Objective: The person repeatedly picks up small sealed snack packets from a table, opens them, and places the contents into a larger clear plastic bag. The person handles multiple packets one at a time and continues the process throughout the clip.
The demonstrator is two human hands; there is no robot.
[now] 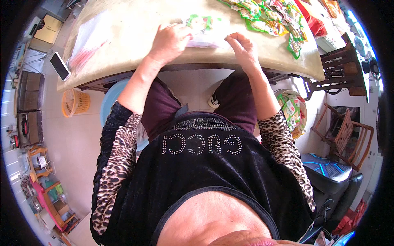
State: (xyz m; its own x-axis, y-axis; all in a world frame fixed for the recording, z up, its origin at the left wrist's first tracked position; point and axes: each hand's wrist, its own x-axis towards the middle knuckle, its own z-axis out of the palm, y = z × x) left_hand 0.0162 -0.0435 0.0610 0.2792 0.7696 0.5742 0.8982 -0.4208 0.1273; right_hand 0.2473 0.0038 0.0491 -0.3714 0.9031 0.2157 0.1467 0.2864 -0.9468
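Observation:
A clear plastic bag with a pinkish edge (207, 42) lies flat on the table near its front edge, with a green-edged food packet (198, 23) in or on its upper part. My left hand (174, 40) is at the bag's left side, palm down with fingers curled; its fingertips overlap the bag, and their grip is unclear. At the bag's right side, my right hand (243, 46) has thumb and forefinger close together; whether they pinch film is not visible. Many green-edged packets (272, 18) are heaped at the table's back right. A stack of clear bags with pink edges (87, 43) lies at the left.
A phone (60, 66) lies at the left edge of the table (132, 40). Below are a yellow basket (76, 102), a blue tub (107, 100) and a container of packets (291, 112). At right stand a dark metal-framed stand (341, 66) and a wooden chair (346, 132).

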